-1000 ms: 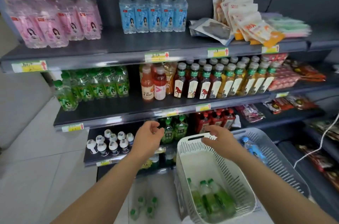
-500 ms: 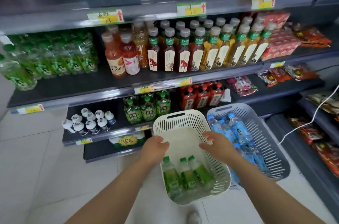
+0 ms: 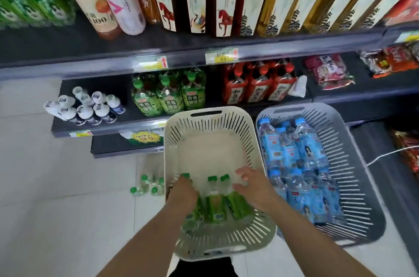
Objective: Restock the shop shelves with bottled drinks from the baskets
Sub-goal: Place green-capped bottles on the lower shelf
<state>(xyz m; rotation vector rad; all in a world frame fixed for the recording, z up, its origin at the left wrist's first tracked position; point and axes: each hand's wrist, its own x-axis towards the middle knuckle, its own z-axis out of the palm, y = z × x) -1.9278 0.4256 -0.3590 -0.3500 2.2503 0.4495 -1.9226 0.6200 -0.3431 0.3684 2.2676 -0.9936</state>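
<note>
White basket: three green bottles lying inside.
Left hand: fingers curled over leftmost bottle.
Right hand: fingers apart, over rightmost bottle.

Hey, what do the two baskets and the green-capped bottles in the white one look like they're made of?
White basket: moulded plastic, matte, judging by its thin slotted walls and cut-out handle. Grey basket: probably the same plastic, same slotted build. Green-capped bottles: likely clear plastic, see-through necks, glossy green wrap labels.
</note>
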